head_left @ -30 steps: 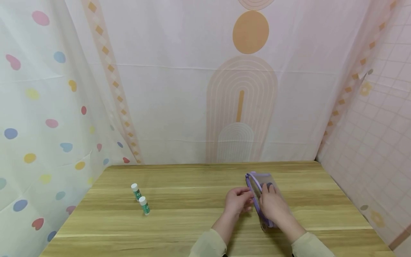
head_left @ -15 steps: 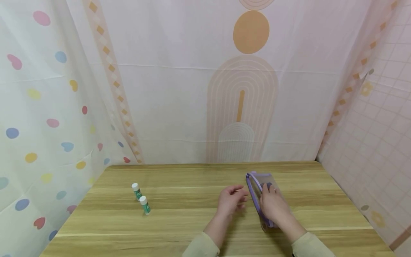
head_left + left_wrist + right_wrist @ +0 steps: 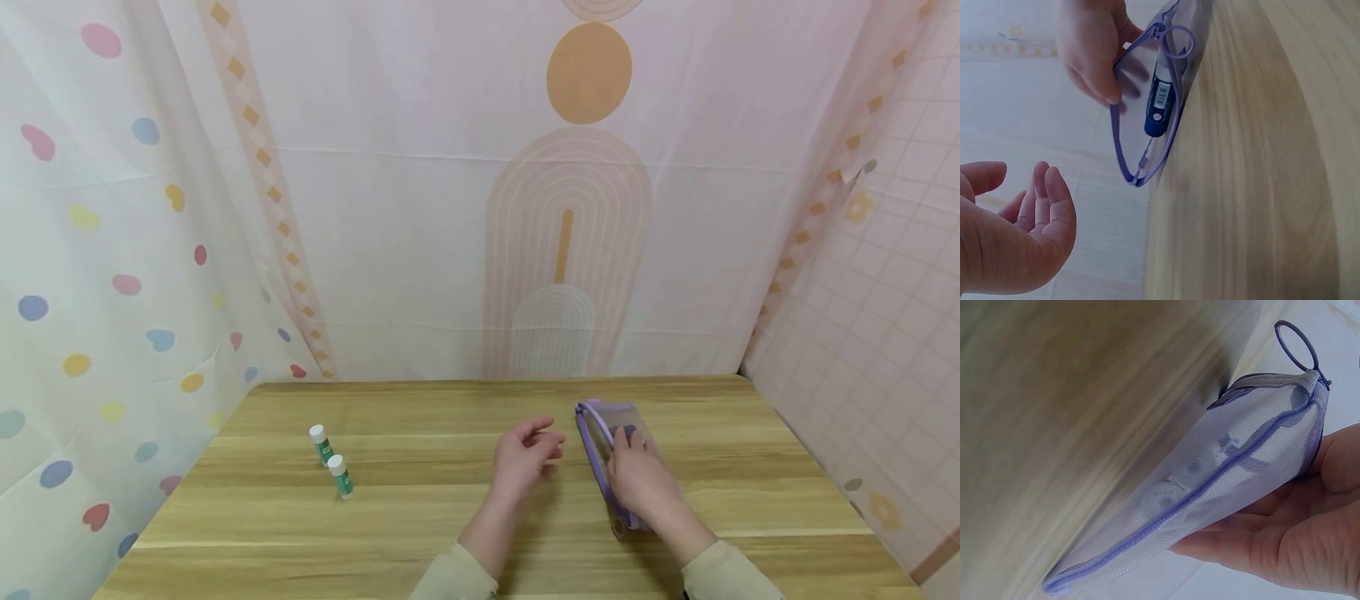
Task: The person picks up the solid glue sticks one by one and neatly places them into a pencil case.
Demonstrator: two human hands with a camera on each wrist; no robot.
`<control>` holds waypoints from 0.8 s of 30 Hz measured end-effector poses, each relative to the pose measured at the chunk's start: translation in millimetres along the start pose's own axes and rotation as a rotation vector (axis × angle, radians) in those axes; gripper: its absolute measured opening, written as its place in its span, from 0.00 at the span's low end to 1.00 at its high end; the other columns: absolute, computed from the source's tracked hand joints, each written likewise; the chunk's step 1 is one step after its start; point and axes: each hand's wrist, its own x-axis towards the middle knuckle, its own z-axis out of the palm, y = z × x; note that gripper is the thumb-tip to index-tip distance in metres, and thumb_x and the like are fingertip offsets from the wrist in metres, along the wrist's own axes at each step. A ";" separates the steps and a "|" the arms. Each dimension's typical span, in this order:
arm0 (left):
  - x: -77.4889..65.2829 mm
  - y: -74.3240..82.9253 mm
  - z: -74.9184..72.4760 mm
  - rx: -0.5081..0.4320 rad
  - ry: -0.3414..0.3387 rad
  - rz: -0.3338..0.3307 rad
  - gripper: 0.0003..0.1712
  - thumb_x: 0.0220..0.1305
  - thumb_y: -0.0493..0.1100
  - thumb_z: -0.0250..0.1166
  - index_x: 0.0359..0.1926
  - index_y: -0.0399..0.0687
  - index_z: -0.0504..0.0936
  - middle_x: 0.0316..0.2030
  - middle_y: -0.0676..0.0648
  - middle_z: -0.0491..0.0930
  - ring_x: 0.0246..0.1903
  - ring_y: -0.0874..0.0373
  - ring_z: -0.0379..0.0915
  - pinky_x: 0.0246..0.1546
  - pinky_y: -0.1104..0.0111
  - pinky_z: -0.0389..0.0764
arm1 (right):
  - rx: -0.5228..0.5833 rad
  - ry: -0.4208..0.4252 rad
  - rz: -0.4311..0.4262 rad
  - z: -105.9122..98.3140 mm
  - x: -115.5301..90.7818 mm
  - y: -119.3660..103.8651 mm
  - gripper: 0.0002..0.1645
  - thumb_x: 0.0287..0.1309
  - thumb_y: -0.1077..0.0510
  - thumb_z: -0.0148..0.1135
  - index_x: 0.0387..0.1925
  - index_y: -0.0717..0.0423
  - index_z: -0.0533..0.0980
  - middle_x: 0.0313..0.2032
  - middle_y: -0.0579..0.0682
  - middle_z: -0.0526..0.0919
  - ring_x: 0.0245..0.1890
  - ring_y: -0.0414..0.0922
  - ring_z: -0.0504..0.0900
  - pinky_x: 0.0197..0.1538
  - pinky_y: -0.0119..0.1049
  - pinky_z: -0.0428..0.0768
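Observation:
A purple-trimmed mesh zip pouch (image 3: 592, 467) lies on the right of the table, its mouth gaping to the left. My right hand (image 3: 643, 477) holds its upper side, thumb by the zipper rim and fingers along the mesh. In the left wrist view, a blue stick with a white label (image 3: 1161, 100) shows inside the mouth. Round white ends (image 3: 1194, 467) show through the mesh in the right wrist view. My left hand (image 3: 523, 457) hovers left of the pouch, holding nothing, fingers loosely bent. A ring pull (image 3: 1179, 42) hangs at the zipper's near end.
Two green glue sticks with white caps (image 3: 340, 475) stand close together on the left of the wooden table (image 3: 420, 533). Patterned curtains (image 3: 405, 250) enclose the table at the back and both sides.
My left hand has moved away from the pouch's zipper rim toward the left. My right hand and the pouch have stayed in place.

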 end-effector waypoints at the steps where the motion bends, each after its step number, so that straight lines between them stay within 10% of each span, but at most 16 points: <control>1: -0.5 1.1 -1.6 0.015 0.003 0.012 0.20 0.63 0.32 0.65 0.55 0.29 0.78 0.34 0.46 0.84 0.30 0.60 0.79 0.32 0.64 0.86 | 0.001 -0.002 0.001 0.0 -0.1 0.1 0.27 0.66 0.63 0.51 0.59 0.83 0.66 0.53 0.81 0.71 0.53 0.74 0.72 0.60 0.60 0.72; 24: -6.3 17.3 -46.0 0.661 0.209 0.483 0.17 0.59 0.35 0.70 0.51 0.37 0.83 0.36 0.48 0.86 0.34 0.55 0.82 0.34 0.68 0.83 | 0.006 -0.037 0.028 -0.5 0.0 -0.5 0.28 0.68 0.62 0.51 0.61 0.82 0.65 0.55 0.79 0.71 0.53 0.72 0.72 0.58 0.60 0.73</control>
